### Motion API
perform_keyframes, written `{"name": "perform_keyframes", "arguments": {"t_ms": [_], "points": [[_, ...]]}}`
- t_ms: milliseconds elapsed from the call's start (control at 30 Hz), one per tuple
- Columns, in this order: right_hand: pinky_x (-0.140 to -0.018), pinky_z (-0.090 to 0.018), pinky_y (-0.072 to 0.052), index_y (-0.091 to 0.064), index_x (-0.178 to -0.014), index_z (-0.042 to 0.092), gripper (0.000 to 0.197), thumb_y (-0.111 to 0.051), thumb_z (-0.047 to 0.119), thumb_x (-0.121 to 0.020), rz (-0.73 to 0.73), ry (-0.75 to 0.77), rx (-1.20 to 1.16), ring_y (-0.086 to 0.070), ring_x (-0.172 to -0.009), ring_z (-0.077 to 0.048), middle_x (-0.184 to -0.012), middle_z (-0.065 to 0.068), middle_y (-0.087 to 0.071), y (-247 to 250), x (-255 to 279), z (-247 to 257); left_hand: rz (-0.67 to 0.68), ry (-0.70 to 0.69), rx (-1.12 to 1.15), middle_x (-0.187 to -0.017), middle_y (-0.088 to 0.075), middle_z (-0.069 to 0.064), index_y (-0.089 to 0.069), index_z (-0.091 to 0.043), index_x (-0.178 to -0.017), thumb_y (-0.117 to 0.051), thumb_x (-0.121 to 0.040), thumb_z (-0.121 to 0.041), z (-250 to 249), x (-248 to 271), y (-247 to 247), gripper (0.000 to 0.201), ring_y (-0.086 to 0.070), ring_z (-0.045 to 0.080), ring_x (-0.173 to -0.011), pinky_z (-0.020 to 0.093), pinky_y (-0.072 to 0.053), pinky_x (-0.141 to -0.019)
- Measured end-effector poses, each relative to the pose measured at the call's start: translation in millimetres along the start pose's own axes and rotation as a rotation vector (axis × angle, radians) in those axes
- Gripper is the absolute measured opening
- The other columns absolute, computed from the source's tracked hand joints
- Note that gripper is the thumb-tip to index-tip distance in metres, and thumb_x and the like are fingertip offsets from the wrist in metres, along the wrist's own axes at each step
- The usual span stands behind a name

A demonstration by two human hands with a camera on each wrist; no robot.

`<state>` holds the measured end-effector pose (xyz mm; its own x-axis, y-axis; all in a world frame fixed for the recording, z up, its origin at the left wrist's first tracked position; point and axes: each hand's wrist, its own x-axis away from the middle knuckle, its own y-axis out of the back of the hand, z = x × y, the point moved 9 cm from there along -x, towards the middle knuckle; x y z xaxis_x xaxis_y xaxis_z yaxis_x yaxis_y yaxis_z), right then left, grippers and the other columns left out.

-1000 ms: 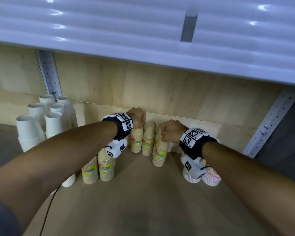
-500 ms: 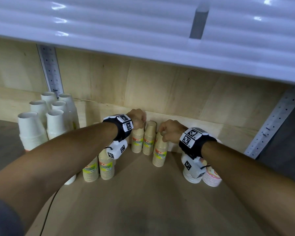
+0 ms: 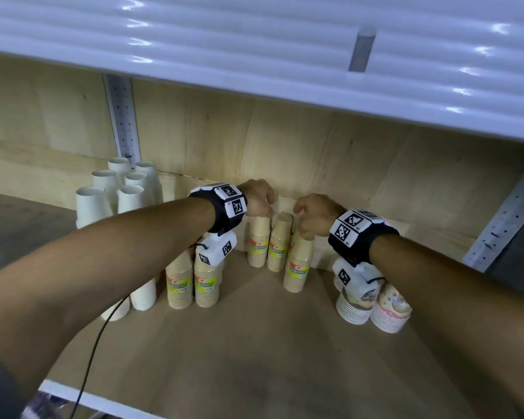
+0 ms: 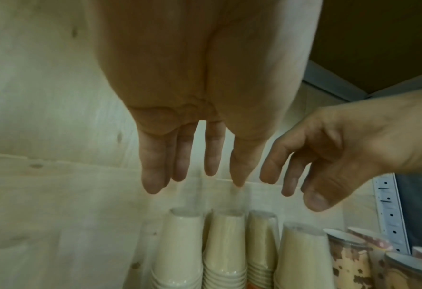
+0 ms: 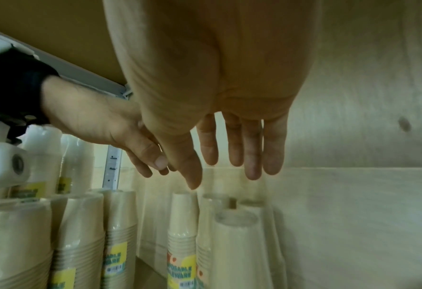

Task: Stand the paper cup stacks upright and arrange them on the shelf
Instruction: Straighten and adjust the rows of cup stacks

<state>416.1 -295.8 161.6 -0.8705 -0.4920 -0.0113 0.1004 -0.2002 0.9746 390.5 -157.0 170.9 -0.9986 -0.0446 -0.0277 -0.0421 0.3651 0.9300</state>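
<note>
Three wrapped kraft cup stacks stand upright, bottoms up, near the shelf's back wall: two side by side [image 3: 258,243] [image 3: 280,244] and one in front [image 3: 298,266]. Both hands hover just above them. My left hand [image 3: 260,198] hangs over the left stack with fingers [image 4: 153,172] straight and apart, holding nothing. Over the right stacks my right hand [image 3: 312,214] is likewise open, fingers [image 5: 253,156] pointing down above a stack [image 5: 237,250]. Two more kraft stacks [image 3: 192,282] stand under my left wrist.
Several tall white cup stacks [image 3: 109,195] stand at the left by a perforated upright [image 3: 123,122]. Two patterned cup stacks [image 3: 372,309] stand under my right wrist. A white shelf [image 3: 254,55] overhangs close above. A black cable [image 3: 91,355] runs over the wooden shelf board [image 3: 254,343].
Both hands were curled on the tops of the kraft stacks; now they have let go, lifted slightly and spread their fingers. The stacks remain standing.
</note>
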Motion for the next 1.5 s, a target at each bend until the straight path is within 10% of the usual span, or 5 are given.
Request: {"name": "perform_keyframes", "arguments": {"t_ms": [300,700,833,1000,1500], "points": [[-0.084,-0.029,-0.052,-0.063,-0.119,0.024,0.045,-0.075,0.024,-0.076,-0.038,0.115,-0.021,-0.06,-0.102,-0.02,-0.116,-0.001,-0.059,-1,-7,68,0.081,0.045,-0.17,-0.119,-0.061,0.0,-0.068,-0.017,-0.118,-0.067,-0.089,-0.031,20,44,37,0.032,-0.058,0.021,-0.108,0.031,-0.049,-0.088],[-0.09,-0.032,-0.052,-0.066,-0.116,0.02,0.039,-0.074,0.027,-0.079,0.089,0.291,-0.094,-0.062,-0.105,-0.023,-0.114,-0.001,-0.063,-50,3,161,0.171,0.18,-0.37,-0.109,-0.066,0.005,-0.067,-0.005,-0.118,-0.063,-0.089,-0.012,80,103,32,0.03,-0.061,0.018,-0.092,0.017,-0.045,-0.059],[-0.088,-0.038,-0.055,-0.07,-0.108,0.018,0.034,-0.075,0.032,-0.077,0.118,0.293,-0.077,-0.065,-0.098,-0.023,-0.108,-0.003,-0.069,-64,8,177,0.166,0.214,-0.336,-0.087,-0.065,-0.003,-0.068,-0.017,-0.087,-0.07,-0.085,-0.012,98,111,21,0.006,-0.061,0.015,-0.089,0.018,-0.046,-0.058],[-0.081,-0.036,-0.058,-0.073,-0.097,0.019,0.019,-0.068,0.021,-0.079,0.122,0.304,-0.084,-0.068,-0.091,-0.024,-0.099,-0.005,-0.073,-75,13,187,0.16,0.209,-0.309,-0.105,-0.067,0.008,-0.067,-0.005,-0.117,-0.067,-0.087,-0.011,101,117,9,0.031,-0.064,0.021,-0.097,0.025,-0.046,-0.068],[-0.072,-0.029,-0.051,-0.069,-0.092,0.015,0.015,-0.067,0.01,-0.078,0.135,0.315,-0.073,-0.065,-0.091,-0.024,-0.094,-0.007,-0.069,-78,25,192,0.12,0.199,-0.185,-0.092,-0.067,0.011,-0.071,0.002,-0.107,-0.069,-0.083,-0.005,106,124,4,0.025,-0.062,0.021,-0.083,0.028,-0.047,-0.064]]}}
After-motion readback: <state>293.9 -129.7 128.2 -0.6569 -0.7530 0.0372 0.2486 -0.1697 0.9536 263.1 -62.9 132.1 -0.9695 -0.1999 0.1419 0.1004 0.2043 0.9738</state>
